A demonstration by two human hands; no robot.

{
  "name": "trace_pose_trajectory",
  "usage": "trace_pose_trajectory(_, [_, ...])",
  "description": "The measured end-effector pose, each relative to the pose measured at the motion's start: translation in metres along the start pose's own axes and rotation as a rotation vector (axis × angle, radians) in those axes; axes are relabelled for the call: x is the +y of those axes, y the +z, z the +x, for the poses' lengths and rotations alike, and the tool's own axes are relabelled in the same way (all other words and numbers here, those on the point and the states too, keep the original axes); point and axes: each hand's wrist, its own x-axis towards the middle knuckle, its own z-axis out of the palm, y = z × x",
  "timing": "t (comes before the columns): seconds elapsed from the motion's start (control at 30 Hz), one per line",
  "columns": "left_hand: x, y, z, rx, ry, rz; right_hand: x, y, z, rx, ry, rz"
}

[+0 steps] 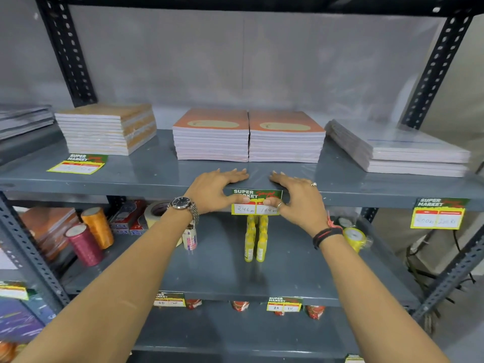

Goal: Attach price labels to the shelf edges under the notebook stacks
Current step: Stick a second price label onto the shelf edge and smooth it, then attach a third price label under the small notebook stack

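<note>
A green, red and yellow price label (256, 204) sits on the front edge of the grey shelf (366, 191), below two orange notebook stacks (247, 137). My left hand (216, 189) and my right hand (297, 197) flank it, fingers flat on the shelf top, thumbs pressing the label's face. Another label (78, 163) lies flat on the shelf in front of the left notebook stack (106, 128). A third label (438, 213) hangs on the edge under the plastic-wrapped stack (400, 149) at the right.
The shelf below holds ribbon spools (89, 237), tape rolls (157, 212), yellow bottles (255, 238) and a small bottle (190, 238). Perforated black uprights (66, 48) frame the unit. More labels (284, 303) hang on the lower shelf edge.
</note>
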Motion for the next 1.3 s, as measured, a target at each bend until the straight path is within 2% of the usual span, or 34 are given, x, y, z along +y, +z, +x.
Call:
trace_pose_trajectory(0.1, [-0.003,-0.004,0.002,-0.033,0.012,-0.072,0.003,-0.008,0.004,-0.102,-0.029,0.005])
trace_pose_trajectory(0.2, [-0.006,-0.01,-0.003,-0.04,-0.015,-0.299,0.007,-0.021,0.007,-0.274,-0.044,0.004])
trace_pose_trajectory(0.27, [-0.01,-0.017,-0.016,0.037,-0.044,-0.455,0.005,-0.033,0.011,-0.423,-0.031,0.048])
trace_pose_trajectory(0.33, [-0.021,-0.028,-0.035,0.115,-0.092,-0.564,-0.007,-0.038,0.017,-0.476,0.002,0.094])
trace_pose_trajectory(0.4, [-0.038,-0.044,-0.055,0.152,-0.146,-0.558,-0.028,-0.032,0.027,-0.4,0.021,0.116])
trace_pose_trajectory(0.53, [-0.091,-0.082,-0.085,0.237,-0.301,-0.29,-0.094,0.0,0.05,-0.246,-0.08,0.141])
trace_pose_trajectory(0.6, [-0.127,-0.102,-0.097,0.293,-0.402,-0.188,-0.132,0.017,0.065,-0.227,-0.122,0.152])
trace_pose_trajectory(0.7, [-0.181,-0.127,-0.112,0.347,-0.51,-0.211,-0.186,0.046,0.086,-0.216,-0.139,0.222])
trace_pose_trajectory(0.87, [-0.271,-0.149,-0.136,0.254,-0.724,-0.09,-0.276,0.102,0.131,-0.204,0.007,0.347])
trace_pose_trajectory(0.97, [-0.306,-0.154,-0.146,0.213,-0.696,-0.081,-0.313,0.137,0.156,-0.214,0.123,0.363])
trace_pose_trajectory(1.17, [-0.333,-0.154,-0.143,0.108,-0.584,-0.352,-0.331,0.167,0.174,-0.096,0.328,0.4])
trace_pose_trajectory(1.3, [-0.333,-0.15,-0.138,0.172,-0.598,-0.473,-0.331,0.173,0.175,-0.024,0.385,0.401])
